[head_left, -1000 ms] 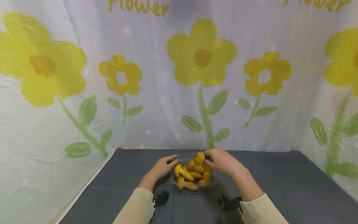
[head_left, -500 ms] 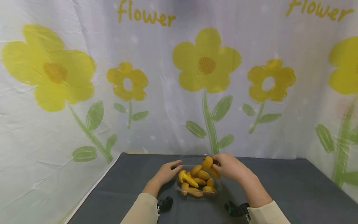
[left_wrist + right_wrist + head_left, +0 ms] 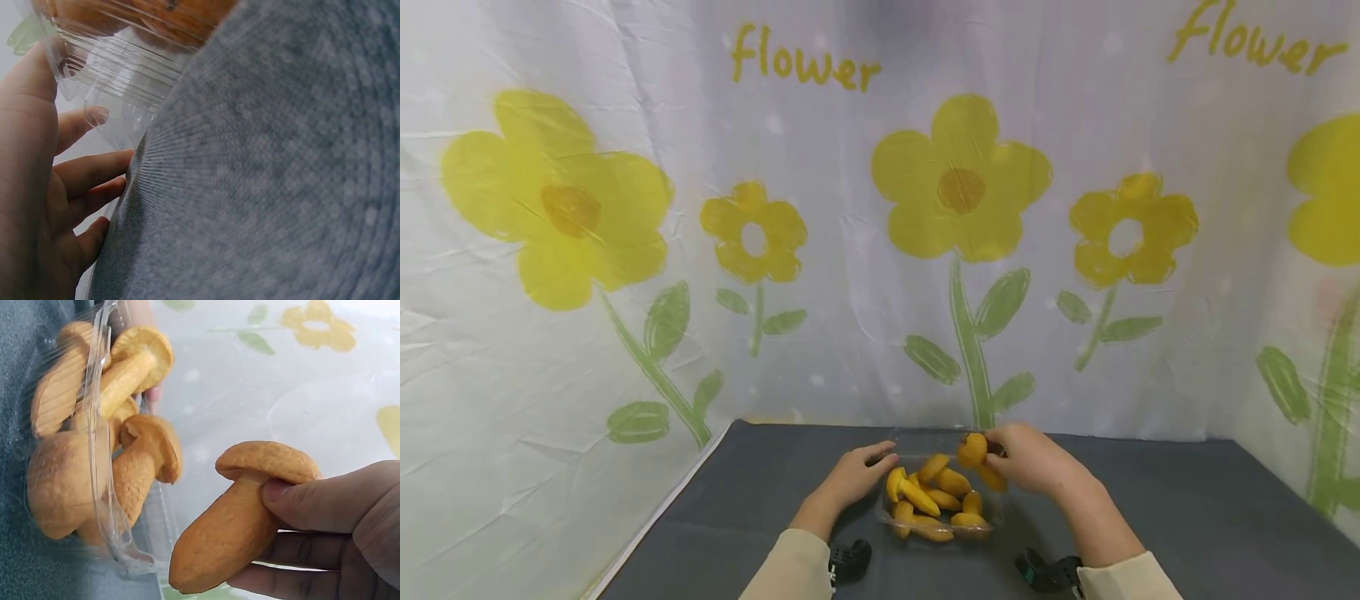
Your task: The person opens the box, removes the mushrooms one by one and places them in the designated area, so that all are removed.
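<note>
A yellow-brown mushroom (image 3: pixel 231 519) with a rounded cap is pinched between the thumb and fingers of my right hand (image 3: pixel 1033 458), above the right back part of a clear plastic box (image 3: pixel 100 487). Several more mushrooms (image 3: pixel 917 493) lie jumbled inside that box. At the box's left side is my left hand (image 3: pixel 853 477), its thumb by the wall and its fingers loosely bent. In the left wrist view, the fingertips of the left hand (image 3: pixel 69 187) rest on the grey cloth, and ribbed plastic hides part of the thumb.
Dark grey cloth (image 3: pixel 775 475) covers the table around the box. Behind the table hangs a white curtain (image 3: pixel 842 292) painted with yellow flowers. Black straps (image 3: pixel 850 560) sit at both wrists. The box's clear lid (image 3: pixel 917 439) appears to stand open at the back.
The scene has shifted down and slightly right in the head view. My right hand has carried its mushroom a little rightward relative to the box, uncovering those beneath. The left hand stays beside the box.
</note>
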Motion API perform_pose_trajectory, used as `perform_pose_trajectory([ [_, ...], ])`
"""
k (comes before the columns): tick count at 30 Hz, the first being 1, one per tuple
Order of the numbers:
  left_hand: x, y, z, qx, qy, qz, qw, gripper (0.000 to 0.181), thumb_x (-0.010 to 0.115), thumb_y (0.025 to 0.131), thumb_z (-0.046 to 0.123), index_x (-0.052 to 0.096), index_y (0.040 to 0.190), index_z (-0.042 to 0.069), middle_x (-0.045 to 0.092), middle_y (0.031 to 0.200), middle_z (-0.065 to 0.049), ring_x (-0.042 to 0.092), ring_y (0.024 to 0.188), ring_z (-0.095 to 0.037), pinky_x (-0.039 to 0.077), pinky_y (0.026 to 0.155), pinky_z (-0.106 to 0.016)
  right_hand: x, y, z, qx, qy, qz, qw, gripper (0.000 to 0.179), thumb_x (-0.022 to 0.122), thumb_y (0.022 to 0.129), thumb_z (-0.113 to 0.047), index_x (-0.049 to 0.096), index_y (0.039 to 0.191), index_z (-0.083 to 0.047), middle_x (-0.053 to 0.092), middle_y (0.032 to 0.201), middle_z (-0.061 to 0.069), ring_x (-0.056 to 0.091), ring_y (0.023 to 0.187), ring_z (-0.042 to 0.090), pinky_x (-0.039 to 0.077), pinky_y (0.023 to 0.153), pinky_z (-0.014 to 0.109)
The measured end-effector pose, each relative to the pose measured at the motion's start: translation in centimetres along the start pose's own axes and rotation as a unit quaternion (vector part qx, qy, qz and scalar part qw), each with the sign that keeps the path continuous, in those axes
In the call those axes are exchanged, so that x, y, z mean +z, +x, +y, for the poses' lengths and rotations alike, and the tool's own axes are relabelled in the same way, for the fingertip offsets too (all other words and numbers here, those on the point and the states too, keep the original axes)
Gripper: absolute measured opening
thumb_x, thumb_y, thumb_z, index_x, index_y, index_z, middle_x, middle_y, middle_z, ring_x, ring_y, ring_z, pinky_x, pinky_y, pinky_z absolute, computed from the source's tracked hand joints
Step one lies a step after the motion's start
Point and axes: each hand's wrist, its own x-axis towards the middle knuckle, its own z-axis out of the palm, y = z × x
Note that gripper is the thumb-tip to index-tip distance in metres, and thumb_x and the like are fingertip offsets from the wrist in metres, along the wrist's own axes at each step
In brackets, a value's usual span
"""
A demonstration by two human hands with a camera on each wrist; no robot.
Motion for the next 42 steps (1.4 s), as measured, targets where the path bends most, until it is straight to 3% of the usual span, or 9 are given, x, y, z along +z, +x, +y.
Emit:
perform_pose_trajectory([
  [10, 0.2, 0.7, 0.3, 0.001, -0.014, 0.002, 0.9999, 0.057, 0.055, 0.106, 0.047, 0.054, 0.151, 0.012, 0.059, 0.143, -0.014, 0.058, 0.128, -0.036, 0.049, 0.102, -0.058, -0.3, 0.0, 1.8, 0.039, 0.018, 0.003, 0.9991, 0.012, 0.067, 0.102, -0.018, 0.074, 0.095, -0.012, 0.067, 0.084, -0.004, 0.058, 0.070, 0.015, 0.049, 0.066, 0.038],
  [17, 0.2, 1.1, 0.6, 0.009, -0.011, 0.001, 0.9999, 0.058, 0.054, 0.106, 0.048, 0.054, 0.151, 0.011, 0.059, 0.144, -0.014, 0.058, 0.128, -0.037, 0.049, 0.102, -0.058, -0.5, -0.1, 2.7, 0.050, 0.012, 0.013, 0.9986, 0.010, 0.068, 0.101, -0.015, 0.075, 0.095, -0.009, 0.068, 0.084, -0.002, 0.057, 0.070, 0.016, 0.049, 0.067, 0.038],
  [26, 0.5, 1.2, 0.3, 0.012, -0.011, -0.006, 0.9998, 0.058, 0.053, 0.107, 0.048, 0.053, 0.152, 0.011, 0.057, 0.146, -0.014, 0.056, 0.130, -0.038, 0.049, 0.102, -0.059, -0.4, -0.4, 4.0, 0.022, 0.026, 0.004, 0.9994, 0.013, 0.067, 0.100, -0.012, 0.074, 0.092, -0.006, 0.068, 0.081, -0.001, 0.058, 0.069, 0.015, 0.050, 0.065, 0.037],
  [34, -0.2, 1.0, 0.9, 0.013, -0.004, 0.000, 0.9999, 0.057, 0.053, 0.107, 0.047, 0.052, 0.152, 0.013, 0.057, 0.147, -0.013, 0.056, 0.130, -0.037, 0.048, 0.104, -0.059, -0.4, -0.8, 2.9, 0.092, 0.003, 0.015, 0.9957, 0.010, 0.069, 0.100, -0.015, 0.074, 0.096, -0.008, 0.067, 0.085, 0.000, 0.060, 0.074, 0.017, 0.053, 0.070, 0.040],
  [39, -0.7, 0.5, 1.7, 0.002, -0.010, -0.008, 0.9999, 0.058, 0.053, 0.107, 0.048, 0.051, 0.153, 0.013, 0.057, 0.146, -0.014, 0.056, 0.130, -0.037, 0.048, 0.103, -0.059, -0.6, -0.9, 2.7, 0.106, 0.008, 0.015, 0.9942, 0.009, 0.070, 0.098, -0.012, 0.075, 0.099, -0.005, 0.069, 0.086, 0.001, 0.063, 0.077, 0.017, 0.056, 0.072, 0.041],
  [42, -0.8, 0.3, 1.8, -0.004, -0.010, -0.007, 0.9999, 0.056, 0.053, 0.107, 0.046, 0.052, 0.153, 0.014, 0.056, 0.147, -0.014, 0.056, 0.131, -0.037, 0.047, 0.103, -0.060, -0.5, -0.9, 3.0, 0.110, 0.041, 0.017, 0.9930, 0.012, 0.071, 0.097, -0.011, 0.074, 0.102, -0.001, 0.070, 0.088, 0.003, 0.065, 0.076, 0.017, 0.058, 0.070, 0.040],
])
